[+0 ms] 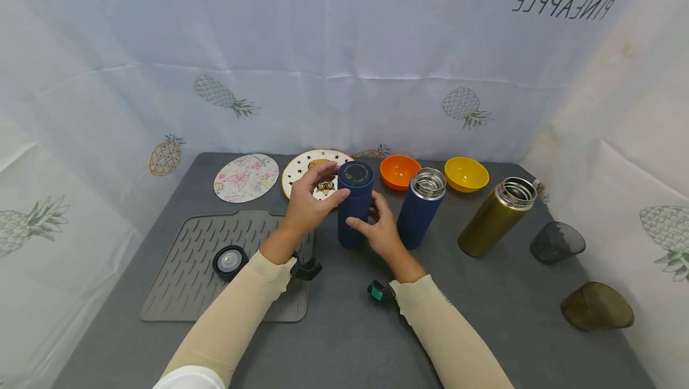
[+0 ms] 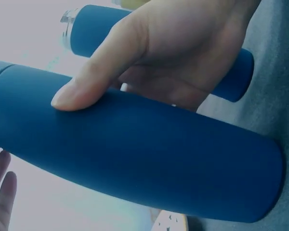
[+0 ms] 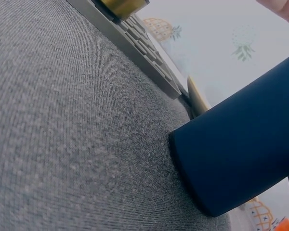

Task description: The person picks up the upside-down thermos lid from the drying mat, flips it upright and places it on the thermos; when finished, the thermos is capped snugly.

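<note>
A dark blue insulated bottle (image 1: 352, 221) with its round lid (image 1: 356, 175) on top stands upright on the grey table. My right hand (image 1: 381, 228) grips its body from the right side, the thumb lying across the front, as the left wrist view also shows. Up by the lid, my left hand (image 1: 311, 200) is at the left with its fingers spread and extended, thumb overlapping the lid's lower edge. In the left wrist view its fingers (image 2: 7, 192) show apart from the bottle. A second blue bottle (image 1: 418, 215), lidless with a steel mouth, stands just right of the right hand.
Left lies a grey drying mat (image 1: 183, 281) bearing a loose bottle lid (image 1: 229, 261). Behind are two plates, one floral (image 1: 246, 178), plus an orange bowl (image 1: 399, 172) and a yellow bowl (image 1: 466, 174). Rightward stand a lidless golden bottle (image 1: 492, 221) and two dark tinted cups, one grey (image 1: 557, 243).
</note>
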Action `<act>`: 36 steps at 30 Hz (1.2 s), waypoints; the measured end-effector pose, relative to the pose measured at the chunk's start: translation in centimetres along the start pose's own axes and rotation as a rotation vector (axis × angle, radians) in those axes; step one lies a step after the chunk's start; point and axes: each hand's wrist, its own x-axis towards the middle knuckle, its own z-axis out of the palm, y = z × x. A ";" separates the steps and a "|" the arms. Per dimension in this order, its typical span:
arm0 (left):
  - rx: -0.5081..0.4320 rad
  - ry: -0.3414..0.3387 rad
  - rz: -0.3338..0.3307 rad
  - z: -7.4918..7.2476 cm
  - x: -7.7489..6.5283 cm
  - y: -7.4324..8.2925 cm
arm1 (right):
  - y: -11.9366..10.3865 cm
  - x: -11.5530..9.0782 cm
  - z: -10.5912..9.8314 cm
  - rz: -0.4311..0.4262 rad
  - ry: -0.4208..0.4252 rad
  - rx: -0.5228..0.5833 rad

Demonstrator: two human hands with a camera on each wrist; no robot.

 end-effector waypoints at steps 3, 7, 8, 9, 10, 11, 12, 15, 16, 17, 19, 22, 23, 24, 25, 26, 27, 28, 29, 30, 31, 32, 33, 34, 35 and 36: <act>-0.008 -0.026 -0.003 0.2 -0.2 0.4 | 0.1 0.0 0.0 -0.004 -0.004 0.000; -0.038 -0.083 -0.068 1.0 -0.3 -1.0 | 0.2 0.0 0.0 -0.007 -0.003 0.012; -0.044 -0.094 -0.091 1.2 -0.3 -1.4 | 0.2 0.1 0.0 -0.009 -0.004 0.015; -0.054 -0.102 -0.113 1.5 -0.2 -1.5 | 0.2 0.1 -0.1 -0.012 -0.005 0.018; -0.070 -0.107 -0.130 1.7 -0.2 -1.6 | 0.2 0.1 -0.1 -0.010 -0.010 0.023; -0.088 -0.110 -0.148 1.9 -0.1 -1.7 | 0.2 0.1 -0.1 -0.009 -0.013 0.024; -0.097 -0.110 -0.162 2.1 0.0 -1.7 | 0.1 0.1 -0.1 -0.002 -0.019 0.022; -0.127 -0.113 -0.195 2.6 0.3 -1.7 | -0.1 0.0 -0.2 0.002 -0.028 0.004; -0.141 -0.118 -0.210 2.8 0.5 -1.6 | -0.1 0.0 -0.1 0.002 -0.027 -0.003; -0.153 -0.122 -0.225 2.9 0.7 -1.5 | -0.1 0.0 -0.1 -0.002 -0.024 -0.010; -0.178 -0.122 -0.246 3.2 0.9 -1.4 | -0.1 -0.1 -0.1 -0.023 -0.019 -0.014; -0.207 -0.117 -0.255 3.5 1.3 -1.3 | 0.0 -0.1 0.0 -0.045 -0.017 0.001; -0.203 -0.113 -0.254 3.5 1.3 -1.4 | 0.0 -0.1 0.0 -0.048 -0.018 0.004; -0.197 -0.109 -0.253 3.5 1.3 -1.5 | 0.0 -0.1 0.0 -0.050 -0.021 0.008; -0.186 -0.108 -0.251 3.4 1.3 -1.5 | 0.0 -0.1 0.0 -0.050 -0.023 0.009; -0.166 -0.107 -0.249 3.4 1.3 -1.5 | 0.0 -0.1 0.0 -0.049 -0.023 0.008; -0.131 -0.103 -0.245 3.3 1.2 -1.6 | 0.0 -0.1 0.1 -0.048 -0.023 0.005; -0.097 -0.099 -0.238 3.2 1.2 -1.6 | 0.0 -0.1 0.0 -0.043 -0.021 -0.002; -0.062 -0.095 -0.227 3.0 1.1 -1.6 | -0.1 -0.1 0.0 -0.037 -0.019 -0.006; -0.026 -0.090 -0.213 2.9 1.1 -1.6 | 0.0 0.0 0.0 -0.033 -0.018 -0.007; 0.007 -0.083 -0.199 2.7 1.1 -1.5 | -0.1 0.0 -0.1 -0.027 -0.015 -0.008; 0.033 -0.076 -0.184 2.6 1.1 -1.5 | -0.1 0.0 -0.1 -0.019 -0.012 -0.007; 0.053 -0.067 -0.169 2.4 1.1 -1.5 | -0.1 0.1 -0.1 -0.010 -0.012 -0.003; 0.059 -0.061 -0.157 2.2 1.1 -1.5 | -0.1 0.1 -0.1 0.001 -0.013 0.003; 0.067 -0.054 -0.148 2.1 1.0 -1.5 | -0.2 0.1 -0.1 0.011 -0.016 0.013; 0.071 -0.049 -0.141 1.9 0.9 -1.5 | -0.2 0.1 -0.1 0.023 -0.019 0.020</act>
